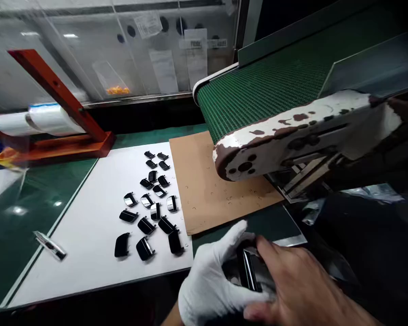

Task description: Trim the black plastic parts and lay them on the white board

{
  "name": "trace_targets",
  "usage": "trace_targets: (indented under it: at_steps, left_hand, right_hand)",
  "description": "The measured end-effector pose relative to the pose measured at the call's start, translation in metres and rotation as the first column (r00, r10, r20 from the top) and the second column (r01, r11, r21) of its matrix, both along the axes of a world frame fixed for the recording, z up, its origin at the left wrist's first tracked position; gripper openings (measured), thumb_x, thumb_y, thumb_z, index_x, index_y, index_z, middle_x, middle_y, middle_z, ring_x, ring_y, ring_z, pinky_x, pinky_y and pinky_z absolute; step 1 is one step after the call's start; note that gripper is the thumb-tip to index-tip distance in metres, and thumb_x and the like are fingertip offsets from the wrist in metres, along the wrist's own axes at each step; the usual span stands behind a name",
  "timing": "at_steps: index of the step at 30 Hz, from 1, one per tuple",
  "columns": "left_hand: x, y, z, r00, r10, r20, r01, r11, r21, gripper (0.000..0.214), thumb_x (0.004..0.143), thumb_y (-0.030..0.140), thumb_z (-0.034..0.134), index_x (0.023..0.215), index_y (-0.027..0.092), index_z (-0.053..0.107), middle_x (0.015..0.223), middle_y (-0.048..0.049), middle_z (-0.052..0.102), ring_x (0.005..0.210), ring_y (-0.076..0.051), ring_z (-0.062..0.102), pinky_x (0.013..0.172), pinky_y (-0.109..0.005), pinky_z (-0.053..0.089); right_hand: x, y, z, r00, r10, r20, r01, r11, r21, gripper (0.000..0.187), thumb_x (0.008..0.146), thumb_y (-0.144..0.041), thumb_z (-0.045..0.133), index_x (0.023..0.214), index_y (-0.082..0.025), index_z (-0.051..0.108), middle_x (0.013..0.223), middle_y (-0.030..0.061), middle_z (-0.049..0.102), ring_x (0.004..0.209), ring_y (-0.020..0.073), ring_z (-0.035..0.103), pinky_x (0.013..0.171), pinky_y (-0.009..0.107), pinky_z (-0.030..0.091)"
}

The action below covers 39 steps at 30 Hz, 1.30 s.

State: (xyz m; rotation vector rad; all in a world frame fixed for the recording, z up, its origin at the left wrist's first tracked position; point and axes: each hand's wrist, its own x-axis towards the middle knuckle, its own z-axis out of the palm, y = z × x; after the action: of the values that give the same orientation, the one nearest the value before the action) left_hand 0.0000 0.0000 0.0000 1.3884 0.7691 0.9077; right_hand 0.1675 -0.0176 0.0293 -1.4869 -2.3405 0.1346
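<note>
A glossy black plastic part with a bright reflection is held between both hands, in front of the table's near edge. My left hand, in a white glove, is closed around its left side. My bare right hand grips it from the right, thumb and fingers bent over its edge. The hands cover much of the part. To the left, several similar black parts lie spread over a white sheet, most with small tabs on one side.
A green conveyor belt ends above a brown cardboard sheet dotted with small curled scraps. A utility knife lies at the white sheet's left edge. Behind it, an orange stand carries rolls of clear film.
</note>
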Motion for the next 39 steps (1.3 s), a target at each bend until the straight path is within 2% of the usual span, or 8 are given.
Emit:
trace_targets:
  at_steps: [6, 11, 16, 22, 25, 28, 32, 39]
  left_hand:
    - [0.000, -0.002, 0.003, 1.000, 0.026, 0.016, -0.025, 0.996, -0.090, 0.088, 0.055, 0.017, 0.091, 0.134, 0.028, 0.053, 0.123, -0.0007, 0.067, 0.114, -0.026, 0.063, 0.103, -0.030, 0.048]
    - [0.002, -0.004, 0.007, 0.997, 0.041, 0.058, -0.033, 0.988, -0.148, 0.082, 0.057, 0.013, 0.089, 0.130, 0.029, 0.057, 0.116, 0.0020, 0.070, 0.110, -0.023, 0.065, 0.099, -0.026, 0.050]
    - [0.003, -0.005, 0.012, 0.995, 0.084, 0.046, -0.077, 0.987, -0.141, 0.079, 0.054, 0.011, 0.088, 0.127, 0.027, 0.060, 0.110, 0.0021, 0.072, 0.101, -0.020, 0.068, 0.093, -0.022, 0.052]
    - [0.003, -0.004, 0.014, 0.995, 0.099, -0.004, -0.098, 0.982, -0.164, 0.077, 0.052, 0.016, 0.090, 0.124, 0.023, 0.062, 0.102, -0.0005, 0.074, 0.096, -0.023, 0.070, 0.088, -0.025, 0.056]
    - [0.004, -0.004, 0.014, 0.994, 0.112, -0.017, -0.113, 0.982, -0.149, 0.076, 0.050, 0.016, 0.090, 0.122, 0.022, 0.064, 0.098, -0.0002, 0.075, 0.094, -0.023, 0.071, 0.086, -0.025, 0.057]
    - [0.004, -0.005, 0.012, 0.993, 0.118, 0.004, -0.116, 0.984, -0.137, 0.078, 0.051, 0.013, 0.090, 0.124, 0.024, 0.063, 0.102, 0.0004, 0.075, 0.095, -0.022, 0.071, 0.088, -0.024, 0.056]
    - [0.004, -0.008, 0.008, 0.992, 0.121, 0.042, -0.112, 0.980, -0.167, 0.081, 0.054, 0.011, 0.089, 0.127, 0.027, 0.060, 0.111, 0.0004, 0.073, 0.096, -0.021, 0.071, 0.089, -0.024, 0.056]
    - [0.005, -0.008, 0.009, 0.991, 0.126, 0.055, -0.110, 0.968, -0.226, 0.079, 0.054, 0.010, 0.088, 0.126, 0.024, 0.061, 0.110, -0.0010, 0.073, 0.101, -0.023, 0.069, 0.094, -0.025, 0.054]
  right_hand:
    - [-0.001, 0.002, 0.003, 1.000, 0.025, 0.013, -0.026, 0.995, 0.092, 0.099, 0.081, -0.082, 0.007, 0.080, -0.003, 0.066, 0.048, 0.0086, 0.062, 0.035, 0.0289, 0.062, 0.032, 0.038, 0.045]
    - [-0.001, 0.002, 0.002, 0.999, 0.027, 0.026, -0.030, 0.990, 0.138, 0.096, 0.084, -0.078, 0.004, 0.077, -0.005, 0.065, 0.047, 0.0085, 0.061, 0.035, 0.0285, 0.062, 0.033, 0.037, 0.043]
    - [0.000, 0.002, -0.002, 0.999, 0.037, -0.006, -0.036, 0.996, 0.087, 0.095, 0.081, -0.081, 0.005, 0.076, -0.008, 0.065, 0.049, 0.0083, 0.063, 0.038, 0.0303, 0.063, 0.035, 0.039, 0.045]
    - [0.000, 0.001, -0.009, 0.999, 0.036, -0.037, -0.035, 0.999, 0.008, 0.098, 0.080, -0.082, 0.004, 0.080, -0.007, 0.066, 0.052, 0.0090, 0.064, 0.042, 0.0299, 0.065, 0.039, 0.039, 0.046]
    - [0.000, 0.001, -0.010, 0.998, 0.035, -0.050, -0.034, 0.999, 0.020, 0.096, 0.080, -0.082, 0.003, 0.076, -0.009, 0.065, 0.052, 0.0089, 0.063, 0.043, 0.0296, 0.065, 0.040, 0.039, 0.046]
    - [0.001, 0.001, -0.010, 0.998, 0.048, -0.048, -0.046, 0.998, 0.036, 0.093, 0.082, -0.081, 0.004, 0.072, -0.011, 0.064, 0.051, 0.0082, 0.062, 0.041, 0.0284, 0.064, 0.039, 0.038, 0.045]
    - [0.002, 0.002, -0.008, 0.997, 0.067, -0.039, -0.065, 0.997, 0.045, 0.090, 0.083, -0.079, 0.004, 0.070, -0.012, 0.063, 0.049, 0.0071, 0.061, 0.039, 0.0265, 0.062, 0.038, 0.036, 0.043]
    - [0.003, 0.001, -0.013, 0.997, 0.076, -0.028, -0.073, 0.994, 0.076, 0.088, 0.086, -0.075, 0.003, 0.069, -0.014, 0.062, 0.050, 0.0066, 0.061, 0.040, 0.0234, 0.062, 0.039, 0.033, 0.042]
